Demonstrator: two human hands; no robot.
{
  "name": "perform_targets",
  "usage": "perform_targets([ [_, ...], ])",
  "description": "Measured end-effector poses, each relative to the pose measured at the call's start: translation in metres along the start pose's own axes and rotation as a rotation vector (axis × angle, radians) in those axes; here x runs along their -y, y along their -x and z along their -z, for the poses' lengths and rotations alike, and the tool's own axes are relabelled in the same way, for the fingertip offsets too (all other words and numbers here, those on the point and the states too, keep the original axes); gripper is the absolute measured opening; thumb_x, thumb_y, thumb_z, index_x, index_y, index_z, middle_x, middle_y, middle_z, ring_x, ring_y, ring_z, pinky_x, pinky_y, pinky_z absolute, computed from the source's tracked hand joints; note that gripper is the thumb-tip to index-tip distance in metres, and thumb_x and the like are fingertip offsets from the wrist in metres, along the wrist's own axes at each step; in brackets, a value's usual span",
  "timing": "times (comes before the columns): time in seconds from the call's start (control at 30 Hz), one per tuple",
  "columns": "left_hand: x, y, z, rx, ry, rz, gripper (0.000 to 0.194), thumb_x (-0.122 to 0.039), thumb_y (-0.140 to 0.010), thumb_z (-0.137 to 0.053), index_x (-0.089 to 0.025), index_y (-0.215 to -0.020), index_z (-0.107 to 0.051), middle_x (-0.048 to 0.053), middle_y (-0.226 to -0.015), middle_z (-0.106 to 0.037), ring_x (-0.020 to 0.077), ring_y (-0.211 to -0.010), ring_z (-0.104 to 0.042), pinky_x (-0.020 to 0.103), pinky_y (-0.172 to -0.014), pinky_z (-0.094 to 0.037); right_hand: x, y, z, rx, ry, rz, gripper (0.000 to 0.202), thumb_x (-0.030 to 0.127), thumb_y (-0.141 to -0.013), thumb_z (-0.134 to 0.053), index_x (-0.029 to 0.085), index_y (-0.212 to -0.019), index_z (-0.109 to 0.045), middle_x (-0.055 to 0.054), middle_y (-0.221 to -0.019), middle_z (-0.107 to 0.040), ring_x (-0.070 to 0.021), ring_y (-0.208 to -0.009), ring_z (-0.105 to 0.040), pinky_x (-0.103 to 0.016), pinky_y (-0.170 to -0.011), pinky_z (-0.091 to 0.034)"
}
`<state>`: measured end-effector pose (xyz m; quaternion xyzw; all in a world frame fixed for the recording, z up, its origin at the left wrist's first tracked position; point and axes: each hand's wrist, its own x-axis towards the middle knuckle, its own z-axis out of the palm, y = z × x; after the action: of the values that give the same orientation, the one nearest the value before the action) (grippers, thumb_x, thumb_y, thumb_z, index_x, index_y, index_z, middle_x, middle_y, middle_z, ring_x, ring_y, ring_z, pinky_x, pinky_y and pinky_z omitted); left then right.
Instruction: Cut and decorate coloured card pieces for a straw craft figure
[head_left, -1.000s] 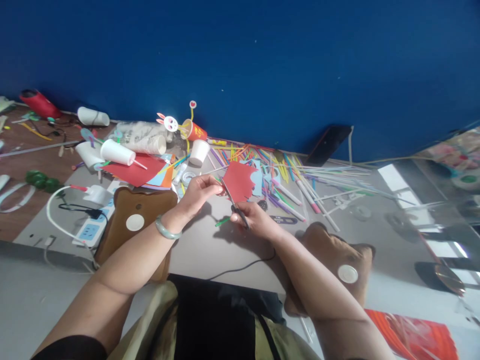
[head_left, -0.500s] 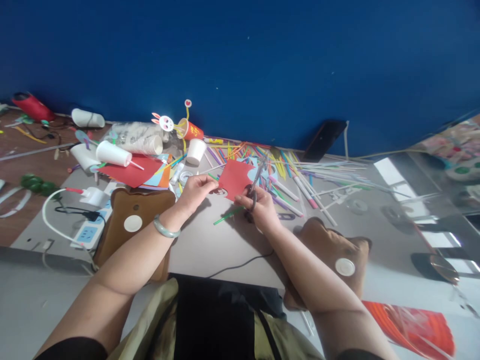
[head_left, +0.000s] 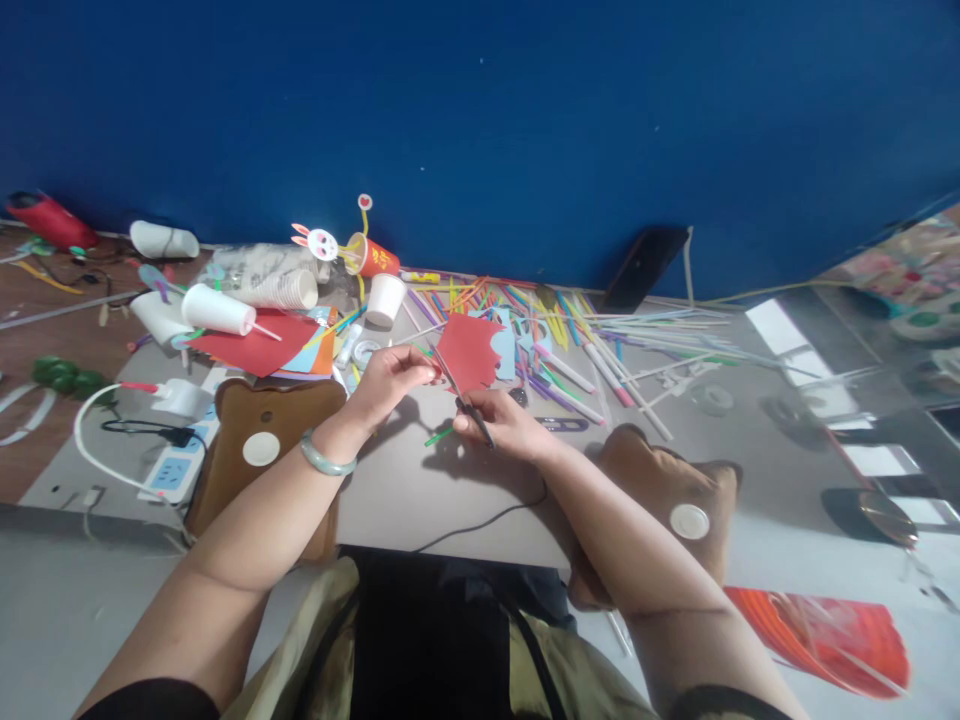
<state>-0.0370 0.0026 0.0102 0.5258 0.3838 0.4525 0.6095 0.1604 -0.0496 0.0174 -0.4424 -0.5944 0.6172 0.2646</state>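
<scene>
Scissors in my right hand, small piece in my left.
My right hand is gripping the scissors, blades pointing toward my left fingertips. My left hand is pinching a small piece, too small to identify. Red paper is lying just beyond both hands; can't tell if I'm touching it. A green straw is lying between them, nearer me; markers are lying beyond my right hand.

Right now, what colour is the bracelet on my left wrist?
Pale grey-green bracelet, in the head view.
</scene>
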Motion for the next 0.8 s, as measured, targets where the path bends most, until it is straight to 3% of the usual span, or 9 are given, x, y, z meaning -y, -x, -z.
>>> perform_targets([
  [0.23,0.0009,0.0007,0.0036,0.061,0.043,0.000,0.007,-0.022,-0.068,-0.069,-0.016,-0.067,-0.064,0.002,-0.068,-0.070,0.0150,-0.069,-0.065,0.028,-0.070,-0.050,0.0021,0.0016,0.0028,0.090,-0.007,-0.013,0.056,0.071,-0.071,-0.071,0.018,-0.066,-0.051,0.002,-0.051,-0.058,-0.0101,-0.046,-0.051,-0.021,-0.045,-0.034],
  [0.8,-0.0005,0.0014,0.0046,0.096,0.031,-0.009,0.006,-0.020,-0.069,-0.069,-0.015,-0.066,-0.066,0.002,-0.070,-0.070,0.0146,-0.070,-0.065,0.027,-0.070,-0.050,0.0011,0.0016,0.0071,0.101,0.014,-0.038,0.054,0.066,-0.070,-0.074,0.018,-0.064,-0.050,0.003,-0.048,-0.057,-0.0092,-0.043,-0.049,-0.021,-0.044,-0.033],
])
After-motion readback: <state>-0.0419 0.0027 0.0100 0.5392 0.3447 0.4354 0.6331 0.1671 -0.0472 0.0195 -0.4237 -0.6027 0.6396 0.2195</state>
